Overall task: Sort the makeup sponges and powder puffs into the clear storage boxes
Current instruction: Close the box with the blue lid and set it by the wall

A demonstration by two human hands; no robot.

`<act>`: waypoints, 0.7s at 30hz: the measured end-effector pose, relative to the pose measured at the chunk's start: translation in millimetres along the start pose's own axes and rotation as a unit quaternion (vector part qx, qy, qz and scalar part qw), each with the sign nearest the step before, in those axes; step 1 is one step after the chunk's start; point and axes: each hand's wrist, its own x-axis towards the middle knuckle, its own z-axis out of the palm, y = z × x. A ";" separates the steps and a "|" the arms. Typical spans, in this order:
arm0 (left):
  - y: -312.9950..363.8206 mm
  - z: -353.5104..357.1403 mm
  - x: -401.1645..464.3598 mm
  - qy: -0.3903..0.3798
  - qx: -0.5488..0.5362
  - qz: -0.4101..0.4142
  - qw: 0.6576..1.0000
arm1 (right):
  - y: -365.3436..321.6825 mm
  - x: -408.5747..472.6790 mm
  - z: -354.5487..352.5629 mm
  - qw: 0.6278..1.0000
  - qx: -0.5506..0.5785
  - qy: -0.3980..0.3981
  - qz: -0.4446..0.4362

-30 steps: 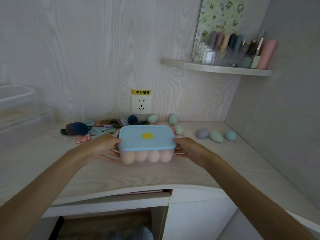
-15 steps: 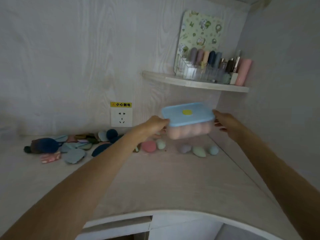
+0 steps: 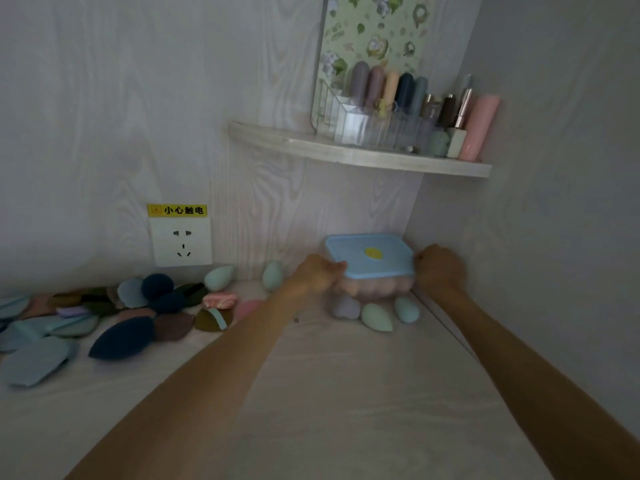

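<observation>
Box (image 3: 370,257) now cornered, lengthwise between hands (image 3: 377,275).

Storage box (image 3: 375,289): clear body, light blue lid (image 3: 370,255) with yellow round dot; peach-pink sponges inside. In front of it on the desk (image 3: 346,393) (pale wood grain): lilac sponge (image 3: 344,307), mint-green sponge (image 3: 375,317), pale teal sponge (image 3: 407,308). Along the desk's back edge: two mint sponges, navy round puff (image 3: 157,286). Left pile: navy teardrop puff (image 3: 122,339), light blue, mauve-brown, olive, pink-and-white striped. Socket (image 3: 180,241) white, yellow label with black text above. Shelf (image 3: 360,157): pink tube (image 3: 479,128), green floral-print card (image 3: 375,36).
</observation>
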 end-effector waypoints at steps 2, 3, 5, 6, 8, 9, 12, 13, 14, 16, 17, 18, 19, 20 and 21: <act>4.5 4.7 1.2 0.005 0.036 -0.002 0.999 | 3.9 -3.5 2.0 0.998 -0.054 0.017 -0.033; 6.0 5.7 1.4 0.010 0.055 -0.004 0.998 | 4.3 -5.2 2.0 0.996 -0.072 0.015 -0.049; 6.3 7.9 1.9 0.019 0.086 -0.004 0.996 | 4.6 -7.2 1.4 0.994 -0.075 0.004 -0.078; 5.4 9.3 2.1 0.019 0.089 -0.005 0.996 | 4.6 -7.3 0.2 0.994 -0.066 0.000 -0.092; 4.4 12.5 1.4 0.018 0.086 -0.007 0.996 | 2.6 -10.2 -4.3 0.991 -0.033 -0.007 -0.131; 5.3 13.7 0.8 0.016 0.092 -0.008 0.996 | 2.4 -11.7 -6.2 0.988 -0.017 -0.016 -0.154; 5.8 18.3 1.4 0.018 0.114 -0.022 0.993 | 7.4 -17.8 -14.7 0.975 0.002 -0.087 -0.203; 5.5 19.3 1.0 0.019 0.111 -0.031 0.993 | 11.5 -18.4 -15.8 0.971 0.004 -0.116 -0.210; 4.8 20.6 2.7 0.022 0.105 -0.034 0.994 | 16.0 -18.2 -15.8 0.967 0.005 -0.139 -0.214; 2.7 22.7 5.3 0.029 0.101 -0.024 0.994 | 23.0 -16.3 -12.2 0.964 0.002 -0.153 -0.218; 2.5 22.5 5.6 0.033 0.105 -0.017 0.994 | 24.5 -15.6 -10.4 0.964 -0.002 -0.145 -0.225; 1.7 22.9 5.9 0.037 0.112 -0.010 0.993 | 25.9 -15.2 -8.6 0.964 -0.009 -0.132 -0.231; 1.6 22.8 4.8 0.039 0.121 -0.005 0.992 | 26.5 -15.2 -8.0 0.964 -0.018 -0.120 -0.237; 0.3 23.2 6.0 0.041 0.128 0.001 0.991 | 26.1 -14.5 -8.6 0.963 -0.030 -0.112 -0.244; -0.8 23.7 6.7 0.036 0.137 0.008 0.990 | 24.8 -13.1 -9.5 0.961 -0.043 -0.111 -0.250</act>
